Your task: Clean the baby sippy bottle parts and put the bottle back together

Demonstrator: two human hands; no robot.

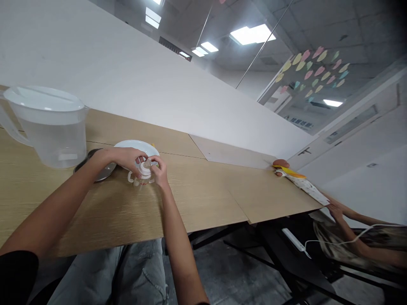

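Both my hands meet over a small plastic baby bottle (143,174) with two looped handles and a white collar, near the table's middle. My left hand (127,159) comes in from the left, its fingers curled over the top of the bottle. My right hand (160,172) grips the collar and teat area from the right. The bottle's lower part tilts toward me, partly hidden by my fingers. Behind it lies a white plate (136,147). A round metal lid (104,171) sits under my left wrist, partly covered by it.
A clear plastic pitcher with a white lid (44,125) stands at the left on the wooden table (197,199). Far right lie a yellow-wrapped item (288,171) and a patterned packet (307,184). A co-worker's hand (335,210) reaches near the table's edge. A power strip (294,240) lies below.
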